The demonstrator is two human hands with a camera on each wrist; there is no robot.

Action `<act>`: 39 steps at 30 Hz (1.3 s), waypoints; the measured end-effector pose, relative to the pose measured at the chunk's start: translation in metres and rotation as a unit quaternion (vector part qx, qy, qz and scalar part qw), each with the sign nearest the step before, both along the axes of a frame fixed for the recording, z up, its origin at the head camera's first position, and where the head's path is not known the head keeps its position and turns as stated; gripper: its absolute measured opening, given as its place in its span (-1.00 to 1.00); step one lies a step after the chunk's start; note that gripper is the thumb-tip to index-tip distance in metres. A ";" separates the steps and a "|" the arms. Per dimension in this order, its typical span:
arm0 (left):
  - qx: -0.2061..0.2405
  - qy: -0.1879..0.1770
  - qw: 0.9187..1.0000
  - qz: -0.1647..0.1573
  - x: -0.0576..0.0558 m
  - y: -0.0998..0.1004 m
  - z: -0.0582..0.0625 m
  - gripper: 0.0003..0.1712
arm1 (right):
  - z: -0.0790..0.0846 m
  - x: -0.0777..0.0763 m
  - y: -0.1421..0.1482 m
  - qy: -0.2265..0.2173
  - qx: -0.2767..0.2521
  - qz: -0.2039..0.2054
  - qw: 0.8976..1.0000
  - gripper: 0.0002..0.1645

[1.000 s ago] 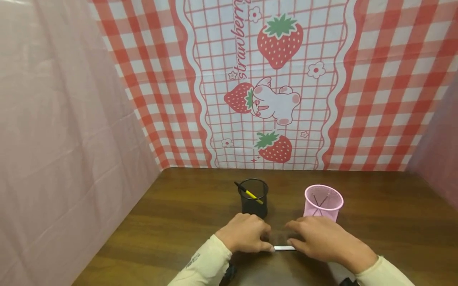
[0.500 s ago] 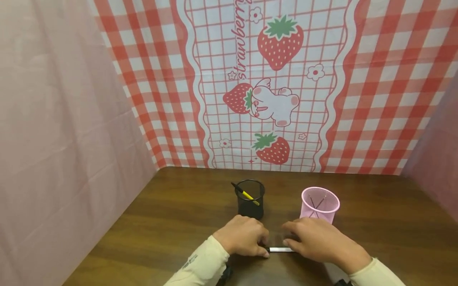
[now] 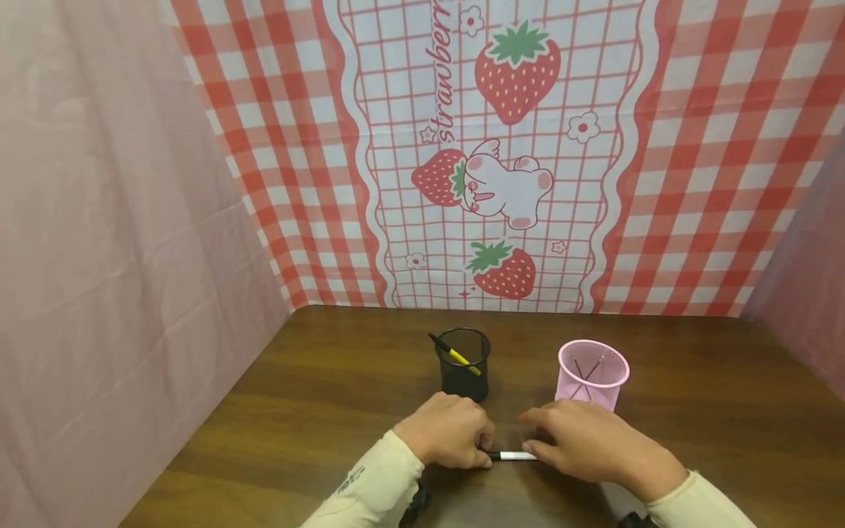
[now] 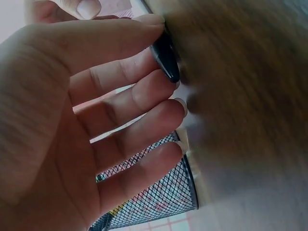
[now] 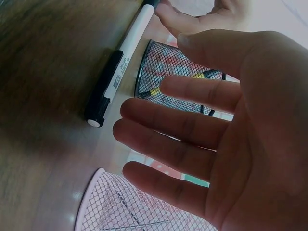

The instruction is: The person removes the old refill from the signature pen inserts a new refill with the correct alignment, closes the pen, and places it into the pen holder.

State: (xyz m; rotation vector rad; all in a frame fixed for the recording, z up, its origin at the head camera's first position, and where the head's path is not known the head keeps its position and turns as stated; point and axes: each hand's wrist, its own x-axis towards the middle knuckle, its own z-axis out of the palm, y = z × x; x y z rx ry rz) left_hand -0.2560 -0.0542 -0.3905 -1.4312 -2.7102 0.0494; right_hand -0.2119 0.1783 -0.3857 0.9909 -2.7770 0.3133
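Note:
A white-barrelled pen [image 3: 518,456] with black ends lies low over the table in front of me, running left to right. My left hand [image 3: 449,433] pinches its tapered black end [image 4: 166,60] between thumb and index finger, while the other fingers are loosely bent. At the pen's far end, the black clip [image 5: 108,79] shows in the right wrist view. My right hand [image 3: 594,440] is beside that end, its fingers extended and apart from the pen in the right wrist view, holding nothing. In the head view the right hand hides the clip end.
Behind my left hand stands a black mesh pen cup [image 3: 464,387] with a yellow and black pen [image 3: 462,359] leaning in it. A pink mesh cup [image 3: 604,396] with thin dark crossed sticks [image 3: 584,376] stands behind my right hand. A strawberry-print cloth [image 3: 502,183] backs the table.
My left hand has slid slightly left along the pen, so some of its black end now shows between thumb and white barrel. The right hand has hardly moved.

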 end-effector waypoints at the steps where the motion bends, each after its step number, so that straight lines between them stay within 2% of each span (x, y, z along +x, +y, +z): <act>1: -0.001 0.000 1.000 0.001 0.000 0.000 0.000 -0.75 | 0.001 0.000 0.000 -0.003 0.000 0.000 1.000 -0.61; 16: -0.001 0.001 1.000 0.011 -0.001 0.002 0.002 -0.81 | 0.001 -0.001 0.004 -0.004 0.006 0.001 1.000 -0.62; 22: 0.003 0.017 1.000 0.004 -0.001 0.000 -0.001 -0.81 | 0.000 -0.001 0.002 -0.003 0.003 0.008 1.000 -0.65; 39: 0.014 0.026 0.999 -0.018 -0.002 -0.004 -0.006 -0.77 | -0.004 -0.001 0.001 -0.002 -0.002 0.014 1.000 -0.68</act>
